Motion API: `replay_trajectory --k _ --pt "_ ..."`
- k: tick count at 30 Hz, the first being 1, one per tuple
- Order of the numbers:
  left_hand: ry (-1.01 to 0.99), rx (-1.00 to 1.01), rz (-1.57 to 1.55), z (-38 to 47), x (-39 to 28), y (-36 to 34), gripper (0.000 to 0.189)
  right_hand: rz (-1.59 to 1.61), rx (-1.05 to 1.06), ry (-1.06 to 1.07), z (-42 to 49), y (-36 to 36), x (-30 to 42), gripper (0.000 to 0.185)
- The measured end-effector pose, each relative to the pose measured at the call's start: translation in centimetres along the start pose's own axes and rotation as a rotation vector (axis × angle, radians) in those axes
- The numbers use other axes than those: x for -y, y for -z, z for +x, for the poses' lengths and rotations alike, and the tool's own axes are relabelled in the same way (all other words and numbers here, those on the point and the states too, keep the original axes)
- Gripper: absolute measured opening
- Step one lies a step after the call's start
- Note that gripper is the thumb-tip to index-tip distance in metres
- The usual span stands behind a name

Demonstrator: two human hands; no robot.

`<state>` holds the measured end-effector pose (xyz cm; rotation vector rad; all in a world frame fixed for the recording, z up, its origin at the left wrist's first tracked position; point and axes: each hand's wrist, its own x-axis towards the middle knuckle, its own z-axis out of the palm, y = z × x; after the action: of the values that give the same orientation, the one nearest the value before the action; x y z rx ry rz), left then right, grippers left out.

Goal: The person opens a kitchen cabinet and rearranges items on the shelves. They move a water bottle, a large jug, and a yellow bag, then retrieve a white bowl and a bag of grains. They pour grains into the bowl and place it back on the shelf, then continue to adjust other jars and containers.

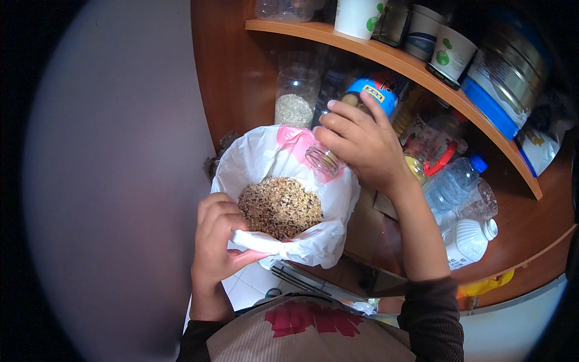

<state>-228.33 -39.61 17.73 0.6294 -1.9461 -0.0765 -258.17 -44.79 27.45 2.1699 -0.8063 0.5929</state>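
A white plastic bag with a pink patch (226,167) hangs wide around a mound of mixed brown and pale grains (280,206). My left hand (219,237) grips its rolled near rim between thumb and fingers. Over the bag's far right side, my right hand (362,142) is closed around a clear container; its threaded neck (323,160) has no cap and points down to the left, toward the grains. My palm and fingers hide most of that container. Just beyond my fingertips shows a blue-labelled jar (384,97); I cannot tell whether it is a separate thing.
Behind the bag stands a clear jar of pale flakes (294,106). A curved wooden shelf (316,31) overhead bears paper cups (452,54) and a large tin (511,68). At right are a blue-capped plastic bottle (454,183) and a white bottle (468,242). A pale panel (113,181) rises at left.
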Motion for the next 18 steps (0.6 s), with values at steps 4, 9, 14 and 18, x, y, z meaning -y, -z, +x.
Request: replay_trajectory --k 4,9,14,18 --pt "-0.018 -0.003 -0.018 0.1 0.3 0.0 0.056 -0.027 -0.01 -0.017 0.1 0.1 0.2 0.022" --pt "-0.047 -0.032 -0.049 0.0 1.1 0.7 0.057 -0.054 0.069 -0.03 0.1 0.9 1.5 0.026" --pt "-0.068 -0.032 -0.103 -1.3 2.2 0.8 0.056 -0.128 0.15 -0.152 0.4 2.5 4.2 0.03" --pt "-0.077 -0.054 -0.132 -1.8 2.9 0.9 0.055 -0.155 0.262 -0.217 1.5 5.3 6.1 0.036"
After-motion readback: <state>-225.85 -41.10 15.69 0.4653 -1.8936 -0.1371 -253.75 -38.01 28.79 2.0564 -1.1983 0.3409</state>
